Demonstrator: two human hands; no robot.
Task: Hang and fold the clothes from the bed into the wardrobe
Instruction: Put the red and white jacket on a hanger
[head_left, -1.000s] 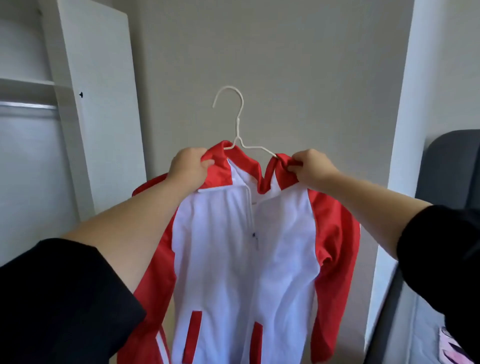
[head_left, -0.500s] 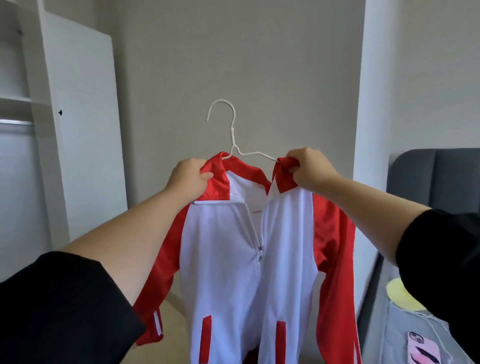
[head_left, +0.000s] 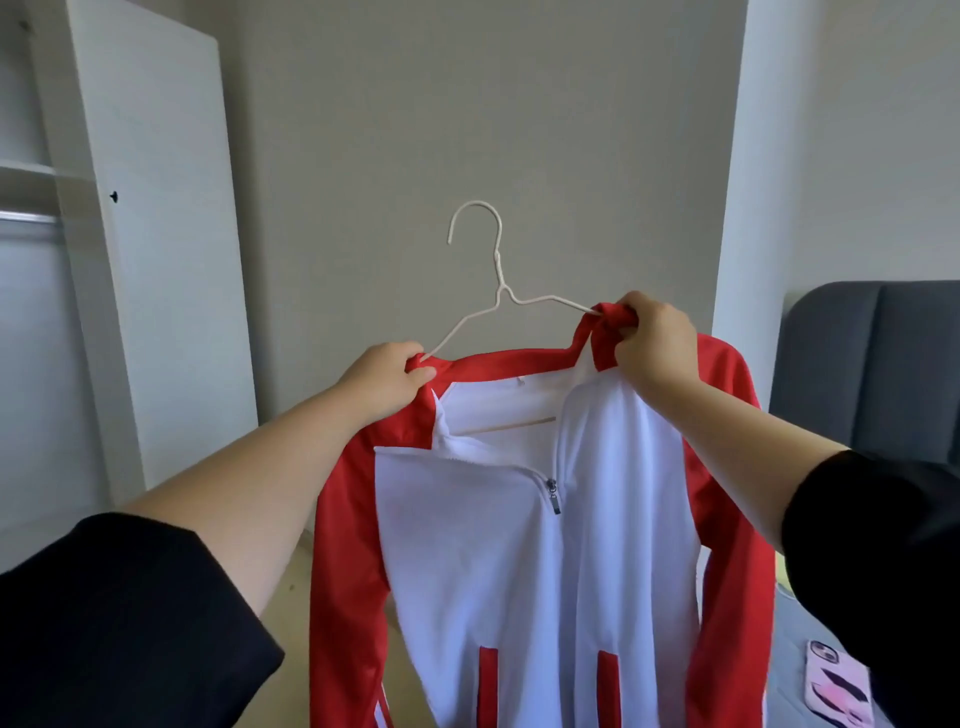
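Note:
A red and white zip jacket (head_left: 613, 545) hangs in front of me on a white wire hanger (head_left: 498, 291), whose hook points up and left. My left hand (head_left: 387, 382) pinches the red collar at the hanger's left arm. My right hand (head_left: 652, 338) grips the bunched red collar at the hanger's right arm, higher than the left. The front is unzipped at the top and spread wide, showing the hanger's bottom bar inside. The white wardrobe (head_left: 150, 249) stands open at the left, with its metal rail (head_left: 26, 217) under a shelf.
A grey padded headboard (head_left: 878, 364) stands at the right, above the bed. A phone in a pink case (head_left: 836, 686) lies on the bed at the lower right. A grey wall fills the view behind the jacket.
My hands have moved apart, pulling the collar open and wide across the hanger. The right hand has risen, so the hanger tilts. The view has shifted right, away from the wardrobe.

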